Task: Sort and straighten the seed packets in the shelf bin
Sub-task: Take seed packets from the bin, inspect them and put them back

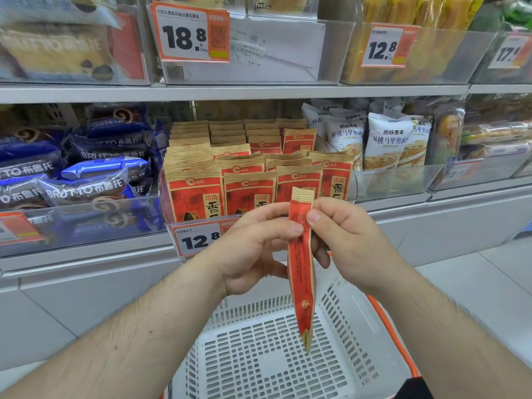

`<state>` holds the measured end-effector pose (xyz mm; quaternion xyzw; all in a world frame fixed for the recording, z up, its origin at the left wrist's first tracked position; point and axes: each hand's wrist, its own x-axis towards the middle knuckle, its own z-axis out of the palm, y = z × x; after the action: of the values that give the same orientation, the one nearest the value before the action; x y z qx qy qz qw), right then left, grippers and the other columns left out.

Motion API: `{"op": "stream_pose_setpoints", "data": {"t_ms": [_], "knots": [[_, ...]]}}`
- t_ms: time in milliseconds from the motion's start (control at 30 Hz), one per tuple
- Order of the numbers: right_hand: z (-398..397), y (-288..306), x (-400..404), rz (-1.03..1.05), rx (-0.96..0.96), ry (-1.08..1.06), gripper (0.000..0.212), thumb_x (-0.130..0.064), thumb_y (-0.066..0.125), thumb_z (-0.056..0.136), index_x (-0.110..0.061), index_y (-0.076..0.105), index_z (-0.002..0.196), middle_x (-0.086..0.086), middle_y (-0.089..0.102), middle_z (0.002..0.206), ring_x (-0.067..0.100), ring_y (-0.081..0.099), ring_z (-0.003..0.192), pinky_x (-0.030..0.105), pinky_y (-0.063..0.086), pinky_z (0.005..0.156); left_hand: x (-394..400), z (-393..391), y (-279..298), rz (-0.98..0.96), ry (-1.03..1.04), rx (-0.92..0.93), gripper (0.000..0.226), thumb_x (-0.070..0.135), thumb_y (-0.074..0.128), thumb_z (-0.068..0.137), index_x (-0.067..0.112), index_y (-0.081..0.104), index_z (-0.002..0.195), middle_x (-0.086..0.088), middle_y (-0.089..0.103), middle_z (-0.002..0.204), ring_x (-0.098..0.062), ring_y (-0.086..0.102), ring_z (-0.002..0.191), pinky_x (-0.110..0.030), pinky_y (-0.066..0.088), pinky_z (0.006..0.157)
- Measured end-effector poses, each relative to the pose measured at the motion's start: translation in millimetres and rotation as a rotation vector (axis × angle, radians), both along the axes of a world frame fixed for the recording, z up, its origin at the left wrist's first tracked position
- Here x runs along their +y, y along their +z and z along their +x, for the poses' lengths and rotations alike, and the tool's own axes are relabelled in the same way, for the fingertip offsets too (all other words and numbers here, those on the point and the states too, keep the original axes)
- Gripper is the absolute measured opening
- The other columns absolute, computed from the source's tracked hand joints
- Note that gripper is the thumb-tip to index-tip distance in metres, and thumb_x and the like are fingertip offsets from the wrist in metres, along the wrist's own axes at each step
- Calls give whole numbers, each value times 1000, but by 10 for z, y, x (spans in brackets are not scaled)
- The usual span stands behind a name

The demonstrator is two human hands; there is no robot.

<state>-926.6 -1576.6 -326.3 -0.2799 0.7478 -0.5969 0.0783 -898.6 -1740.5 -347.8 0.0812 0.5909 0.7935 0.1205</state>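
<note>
A red and tan seed packet (300, 272) hangs edge-on in front of the shelf, above a basket. My left hand (253, 249) pinches its upper part from the left, and my right hand (342, 237) pinches it from the right with the thumb on its face. Behind my hands, the clear shelf bin (165, 208) holds several rows of matching seed packets (247, 174) standing upright, some leaning unevenly in the right rows.
A white perforated basket (339, 321) with orange trim sits below my hands. Blue bread packs (86, 174) fill the bin to the left, white bread packs (385, 142) the bin to the right. A 12.8 price tag (198, 239) hangs on the bin front.
</note>
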Motion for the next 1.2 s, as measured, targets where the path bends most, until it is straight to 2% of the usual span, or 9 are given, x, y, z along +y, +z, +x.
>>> {"op": "stream_pose_setpoints", "data": {"t_ms": [133,300,400,467,567,767,933,1067,1200], "knots": [[-5,10,35,84,162,-70,28,-14,55,98,-19,62,71,-10,58,54,2,51,47,17,42,52,45,-6,44,-38,245,-54,66,17,73,68,8,57,131,-6,70,91,-24,71,84,-43,55,63],[-50,63,198,316,153,30,29,-49,67,69,-20,63,67,1,57,56,8,51,53,30,46,52,11,-17,127,78,451,-59,69,10,80,70,7,54,134,-7,69,90,-19,69,66,-40,56,59],[-26,85,227,500,128,135,23,-40,75,75,-20,66,68,-5,61,58,4,53,54,28,48,55,-4,-30,151,112,479,-41,31,4,68,86,10,61,116,-1,69,75,-19,69,68,-40,58,58],[-6,86,214,564,135,137,18,-33,74,82,-19,70,72,-2,66,65,6,58,57,33,55,60,-4,-30,159,118,474,-41,24,4,66,88,13,62,110,1,69,72,-19,69,69,-42,59,59],[22,111,197,631,123,139,17,-25,69,90,-17,71,75,-1,70,71,14,67,65,41,59,67,-10,-35,161,97,487,-54,39,4,67,87,8,59,125,-1,70,78,-18,70,69,-43,59,60],[20,146,190,714,115,158,22,-16,63,95,-14,66,73,-7,69,66,8,68,60,31,59,64,-18,-52,124,93,482,-80,52,6,69,87,5,53,136,-1,71,76,-18,69,65,-53,58,67],[-2,123,214,686,95,174,24,-16,64,94,-18,65,70,-7,69,66,10,68,61,34,60,66,-20,-62,104,119,449,-69,53,6,70,86,6,53,136,-1,71,76,-18,69,67,-49,58,65],[-25,88,236,538,49,192,15,-29,77,84,-18,70,76,0,70,70,18,67,65,40,60,65,-56,-30,137,136,360,-16,47,5,75,70,9,62,114,-2,71,79,-22,69,80,-41,58,62],[-102,26,237,179,-174,79,44,-39,77,70,-9,56,94,-7,60,65,13,51,53,26,42,51,-107,16,140,236,155,34,60,16,76,58,4,64,116,-18,69,97,-33,64,95,-46,57,79]]}}
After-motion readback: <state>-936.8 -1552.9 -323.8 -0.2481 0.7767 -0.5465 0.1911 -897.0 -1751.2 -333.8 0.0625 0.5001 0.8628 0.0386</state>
